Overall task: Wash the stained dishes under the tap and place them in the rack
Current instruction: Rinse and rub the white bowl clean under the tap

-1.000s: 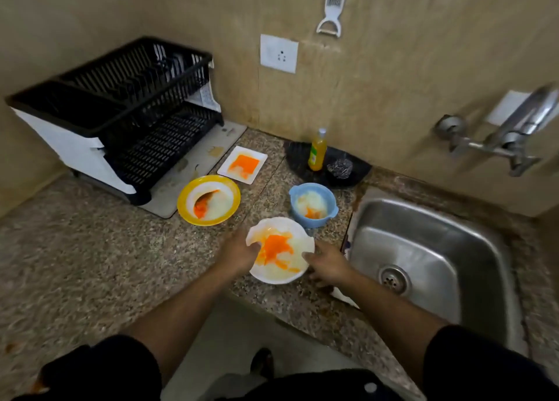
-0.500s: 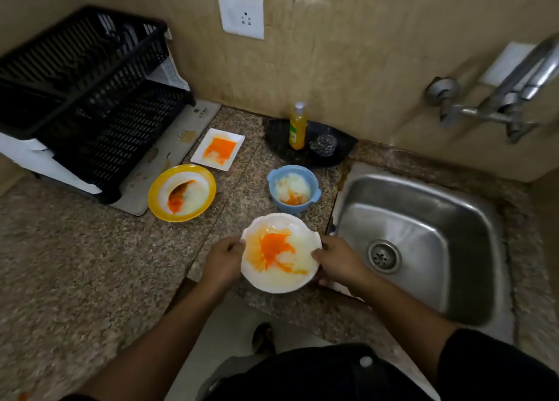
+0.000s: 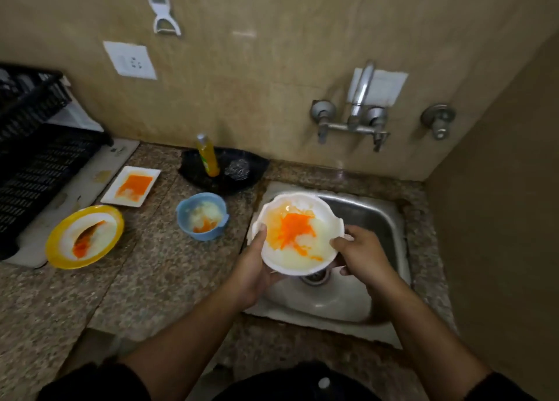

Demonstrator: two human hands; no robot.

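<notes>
Speckled granite surface (image 3: 145, 279) spans the left and front; steel sink (image 3: 372, 219) is set into it at right, side wall close on the sink's right. Black dish rack (image 3: 33, 158) sits at far left on a pale mat (image 3: 90, 173), partly cut off by the frame edge. Tap (image 3: 358, 98) is on the back wall above the sink; spout points toward the camera, no water visible.

White bowl (image 3: 298, 234), scalloped rim, is held in the air over the left half of the sink, tilted slightly toward the viewer. Inside: orange smear at centre, thinner yellow film around it, pale residue toward the near side. Left hand (image 3: 254, 267) grips the bowl's left rim, thumb on the inside edge, fingers beneath. Right hand (image 3: 361, 252) grips the right rim, thumb on top. Both grips are clenched on the bowl.

Drain (image 3: 314, 276) shows just below the bowl; the right half of the basin is open.

On the surface, well apart from the bowl: yellow-rimmed plate (image 3: 84, 237) with orange streak, partly on the mat; small blue bowl (image 3: 202, 216), orange and white residue, near the sink's left edge; white square dish (image 3: 130, 186), orange patch. Black tray (image 3: 223, 170) by the wall carries a yellow soap bottle (image 3: 208, 155) and a steel scrubber (image 3: 239, 167).
</notes>
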